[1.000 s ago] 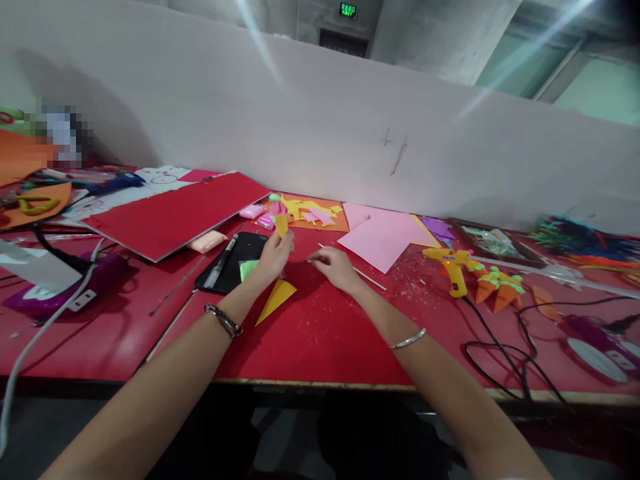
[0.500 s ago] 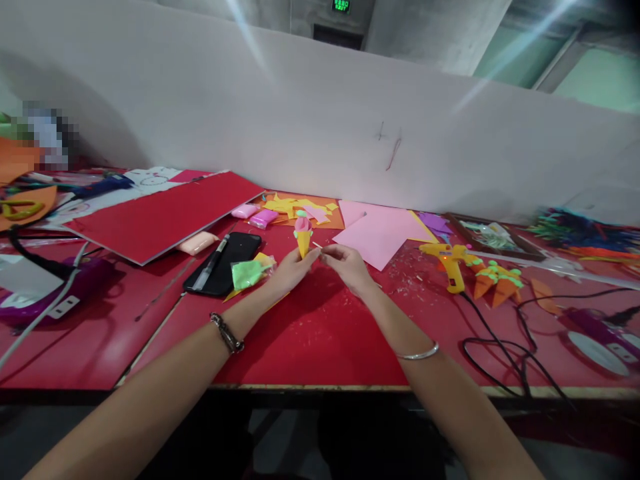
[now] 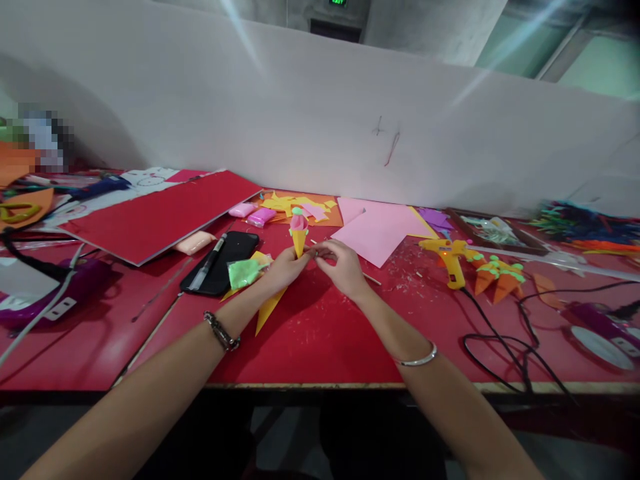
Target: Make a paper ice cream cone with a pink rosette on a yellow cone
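A small yellow cone (image 3: 299, 241) with a pink top and green bits stands upright in the grip of my left hand (image 3: 286, 272). My right hand (image 3: 340, 265) is right beside it, thumb and index finger pinched together near the left fingertips. What lies between the right fingertips is too small to make out. Below my left forearm a pointed yellow piece (image 3: 270, 310) lies on the red table. A green packet (image 3: 245, 272) is left of my left hand, next to a black phone (image 3: 225, 263) with a pen on it.
At right are a yellow glue gun (image 3: 450, 260) with a looping black cable, orange cones (image 3: 500, 279) and a tray (image 3: 535, 249). Pink paper (image 3: 383, 230) lies behind my hands. A red board (image 3: 160, 217) and a purple power strip (image 3: 93, 287) are at left.
The cone and both hands have shifted slightly left in view. More of the yellow piece under my left forearm shows. A thin stick beside my right wrist is now more visible.
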Demonstrator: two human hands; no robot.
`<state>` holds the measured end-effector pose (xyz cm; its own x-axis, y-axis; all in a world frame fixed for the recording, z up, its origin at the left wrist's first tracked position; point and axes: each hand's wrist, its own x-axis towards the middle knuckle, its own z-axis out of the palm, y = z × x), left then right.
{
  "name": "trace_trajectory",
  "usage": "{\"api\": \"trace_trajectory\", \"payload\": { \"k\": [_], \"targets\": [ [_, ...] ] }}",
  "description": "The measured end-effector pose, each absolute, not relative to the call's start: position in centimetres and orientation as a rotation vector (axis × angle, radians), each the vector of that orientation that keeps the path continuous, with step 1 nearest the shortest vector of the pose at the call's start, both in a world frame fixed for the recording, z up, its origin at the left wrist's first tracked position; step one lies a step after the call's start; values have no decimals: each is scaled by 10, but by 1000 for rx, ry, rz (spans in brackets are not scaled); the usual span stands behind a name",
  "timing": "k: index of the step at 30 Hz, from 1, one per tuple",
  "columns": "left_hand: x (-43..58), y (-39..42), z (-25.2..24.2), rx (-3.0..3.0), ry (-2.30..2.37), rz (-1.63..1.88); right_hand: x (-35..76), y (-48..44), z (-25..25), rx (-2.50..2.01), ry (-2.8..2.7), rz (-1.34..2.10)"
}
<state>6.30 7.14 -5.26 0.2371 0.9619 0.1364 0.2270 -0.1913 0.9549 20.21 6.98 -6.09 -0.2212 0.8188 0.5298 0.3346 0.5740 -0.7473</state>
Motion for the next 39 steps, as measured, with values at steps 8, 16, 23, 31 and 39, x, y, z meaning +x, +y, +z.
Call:
{"api": "trace_trajectory", "payload": {
  "k": [8,16,23,31,39],
  "targets": [
    [63,69,-48,1636,1115,1012,204,69,-57,-975,-1844,485],
    [64,67,-48,1526,1079,1035,205,70,-57,-968,-1867,452],
    [63,72,-55,1485,1035,1060,204,69,-56,-978,-1772,455],
    [61,73,-56,1407,976,1002,216,81,-63,-1042,-1533,593],
    [60,75,-61,1524,970,928,212,81,-63,-983,-1519,664]
  ]
}}
